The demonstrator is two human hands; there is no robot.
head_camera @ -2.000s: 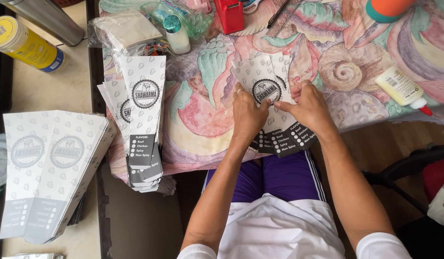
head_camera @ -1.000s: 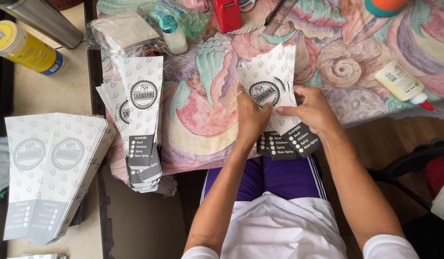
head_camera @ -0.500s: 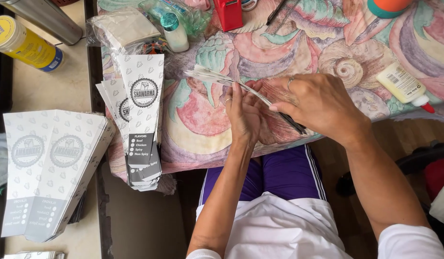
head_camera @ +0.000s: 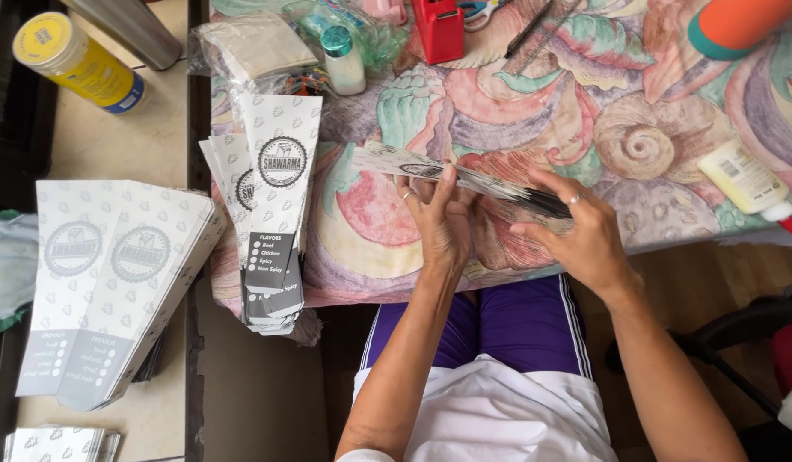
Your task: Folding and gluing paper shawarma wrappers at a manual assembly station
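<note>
1. Starting at the far left, a fanned pile of wide, flat printed paper blanks is seen on the beige side surface, apparently not yet worked; a further small stack is cut off by the bottom edge.
2. On the left part of the shell-patterned tablecloth, a pile of narrow folded sleeves is laid overhanging the table edge; these are judged to be finished pieces.
3. Near the table's front edge, one paper sleeve is held almost edge-on above the cloth, so its fold is judged to be in progress rather than complete.
4. The left hand is closed on the sleeve's nearer middle part, with fingers pressed up against the paper.
5. The right hand is clamped on the sleeve's dark right end, thumb below and fingers above.
6. At the right, a glue bottle is lying on the cloth, well apart from both hands and untouched.
</note>
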